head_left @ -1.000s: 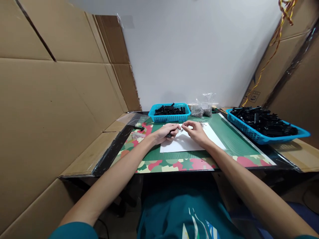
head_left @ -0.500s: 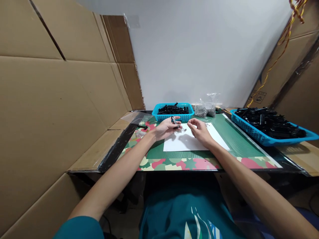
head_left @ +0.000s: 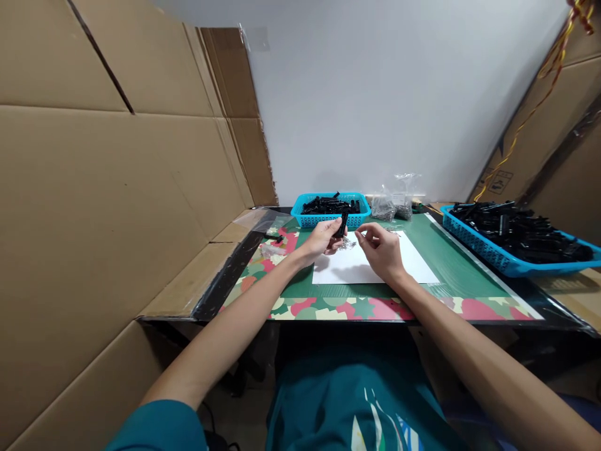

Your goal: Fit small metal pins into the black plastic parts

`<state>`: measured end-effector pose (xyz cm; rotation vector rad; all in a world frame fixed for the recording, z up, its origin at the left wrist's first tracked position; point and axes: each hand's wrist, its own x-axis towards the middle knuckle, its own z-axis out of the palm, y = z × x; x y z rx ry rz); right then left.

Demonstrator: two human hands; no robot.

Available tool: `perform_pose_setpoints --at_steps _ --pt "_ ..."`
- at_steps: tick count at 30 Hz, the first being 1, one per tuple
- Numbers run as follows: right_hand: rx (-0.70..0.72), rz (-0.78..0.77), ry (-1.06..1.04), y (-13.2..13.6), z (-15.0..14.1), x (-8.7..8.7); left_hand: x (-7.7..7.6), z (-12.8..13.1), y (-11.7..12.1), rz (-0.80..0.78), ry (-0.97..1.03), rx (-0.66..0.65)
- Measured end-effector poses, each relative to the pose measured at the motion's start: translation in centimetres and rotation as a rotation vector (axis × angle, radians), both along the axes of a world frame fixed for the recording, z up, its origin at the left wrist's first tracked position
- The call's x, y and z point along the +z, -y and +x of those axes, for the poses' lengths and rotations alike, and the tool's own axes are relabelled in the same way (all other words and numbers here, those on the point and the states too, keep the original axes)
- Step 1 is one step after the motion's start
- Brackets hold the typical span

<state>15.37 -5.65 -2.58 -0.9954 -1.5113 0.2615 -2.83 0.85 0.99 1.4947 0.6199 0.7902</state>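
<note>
My left hand (head_left: 325,238) is closed around a narrow black plastic part (head_left: 343,223), which stands nearly upright between thumb and fingers. Just right of it, my right hand (head_left: 381,249) has thumb and forefinger pinched together; whatever is between the tips is too small to make out. Below the hands lies a white sheet of paper (head_left: 370,270). On the paper, near the left fingers, is a small heap of tiny metal pieces (head_left: 348,243). A blue basket (head_left: 307,221) full of similar black parts (head_left: 323,205) stands behind the left hand.
A larger blue basket (head_left: 488,245) heaped with black parts stands at the right. Clear plastic bags (head_left: 393,208) of small pieces sit by the back wall. One black part (head_left: 273,237) lies on the patterned mat at left. Cardboard panels (head_left: 117,188) flank the left side.
My left hand has turned over, and the black part in it has swung from tilted to nearly upright. My right hand stays pinched near it. The whole view has shifted slightly.
</note>
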Motion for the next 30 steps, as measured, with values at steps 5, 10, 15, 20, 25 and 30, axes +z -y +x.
perform_pose_setpoints --at_steps 5,10,15,20,25,30 --pt "0.008 0.015 0.060 -0.03 -0.33 -0.30 -0.20 0.53 0.39 0.026 0.021 -0.039" --pt "0.030 -0.001 0.121 0.02 -0.25 -0.26 -0.22 0.59 0.53 0.060 -0.016 -0.062" --pt "0.054 -0.017 0.162 -0.11 -0.11 -0.49 -0.26 0.40 0.42 0.101 -0.066 -0.058" --pt "0.056 -0.002 0.166 -0.44 0.10 -0.68 -0.02 0.25 0.48 0.130 -0.082 -0.033" --pt "0.042 -0.005 0.209 -0.50 0.21 -0.77 -0.03 0.29 0.64 0.121 -0.075 -0.033" --pt "-0.002 -0.017 0.310 -0.45 0.37 -0.79 -0.34 0.06 0.32 0.091 -0.111 -0.071"
